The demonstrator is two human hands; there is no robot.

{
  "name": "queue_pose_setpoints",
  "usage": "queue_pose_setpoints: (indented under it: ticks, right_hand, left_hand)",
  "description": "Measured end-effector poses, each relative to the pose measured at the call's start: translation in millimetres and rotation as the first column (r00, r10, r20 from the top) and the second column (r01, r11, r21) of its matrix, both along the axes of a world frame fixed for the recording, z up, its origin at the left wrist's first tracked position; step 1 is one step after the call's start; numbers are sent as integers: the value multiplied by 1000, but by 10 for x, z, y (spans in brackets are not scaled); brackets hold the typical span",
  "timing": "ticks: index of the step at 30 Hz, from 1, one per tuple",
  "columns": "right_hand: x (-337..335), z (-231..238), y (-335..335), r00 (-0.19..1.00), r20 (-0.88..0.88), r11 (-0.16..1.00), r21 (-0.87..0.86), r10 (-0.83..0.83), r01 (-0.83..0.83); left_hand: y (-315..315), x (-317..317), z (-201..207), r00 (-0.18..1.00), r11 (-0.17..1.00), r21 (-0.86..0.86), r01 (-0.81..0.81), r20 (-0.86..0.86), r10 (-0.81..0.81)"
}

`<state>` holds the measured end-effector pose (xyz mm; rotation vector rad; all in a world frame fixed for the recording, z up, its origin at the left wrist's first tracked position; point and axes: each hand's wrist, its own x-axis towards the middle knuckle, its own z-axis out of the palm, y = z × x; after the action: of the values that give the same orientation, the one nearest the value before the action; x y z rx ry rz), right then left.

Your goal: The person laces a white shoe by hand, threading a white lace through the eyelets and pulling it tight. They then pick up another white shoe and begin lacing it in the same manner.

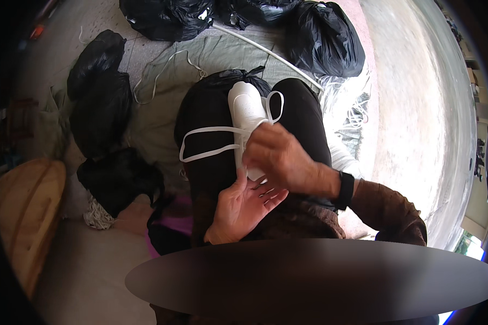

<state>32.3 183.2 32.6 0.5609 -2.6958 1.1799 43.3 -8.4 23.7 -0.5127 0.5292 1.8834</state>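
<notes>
A white lace-up shoe (246, 103) lies lengthwise over my dark-trousered lap, toe pointing away from me. Its white shoelace (209, 129) spreads in a long loop to the left, with a smaller loop standing up on the right side. My right hand (282, 157) is closed over the shoe's lacing area, fingertips pinched where the lace runs in; the exact grip is partly hidden. Below it, my left hand (241, 208) is palm up by the heel, fingers apart, thumb tip near the shoe's side. The right hand covers much of the shoe's rear half.
Black plastic bags (325, 40) stand across the far side, with more (100, 114) on the left. A grey-green sheet (162, 122) covers the floor, crossed by a white pole (265, 51). White laces (352, 103) are heaped on the right. A wooden board (30, 211) is at left.
</notes>
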Motion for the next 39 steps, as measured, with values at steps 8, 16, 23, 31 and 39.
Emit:
queue_pose_setpoints:
  ticks: [8, 16, 23, 31, 39]
  right_hand:
    - [5, 74, -132, 932, 212, 941, -109, -293, 321]
    - [-111, -67, -266, 966, 104, 947, 248, -237, 206]
    - [-169, -304, -199, 935, 123, 942, 90, -332, 322]
    - [273, 1041, 268, 803, 568, 836, -339, -183, 430]
    - [551, 101, 40, 705, 626, 653, -386, -334, 652]
  left_hand:
    - [-709, -286, 228, 612, 754, -656, 1, -596, -519]
    - [-1005, -467, 221, -171, 349, -681, -644, -317, -933]
    - [-228, -595, 154, -247, 672, -438, -597, -697, -674]
    - [260, -506, 340, 153, 957, -276, -91, -953, -260]
    - [226, -417, -32, -156, 715, -471, -517, -769, -620]
